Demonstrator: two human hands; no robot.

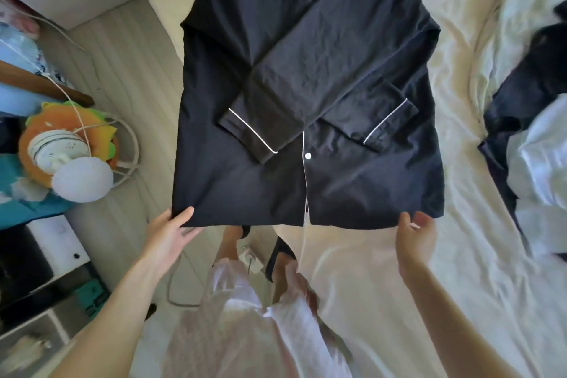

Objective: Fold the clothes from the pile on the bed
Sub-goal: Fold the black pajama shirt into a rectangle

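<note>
Cream bed (383,285) under dark pajama shirt (306,86)

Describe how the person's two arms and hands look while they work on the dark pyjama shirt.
Both forearms are bare, with no sleeves reaching them in view. The left hand and the right hand wear no gloves, and no rings, watch or bracelet can be seen. The fingers are uncovered. Below them, the person wears a light, whitish, slightly glossy garment.

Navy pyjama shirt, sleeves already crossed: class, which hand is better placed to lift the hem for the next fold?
Neither clearly: left hand grips one corner of the shirt hem, right hand the other.
</note>
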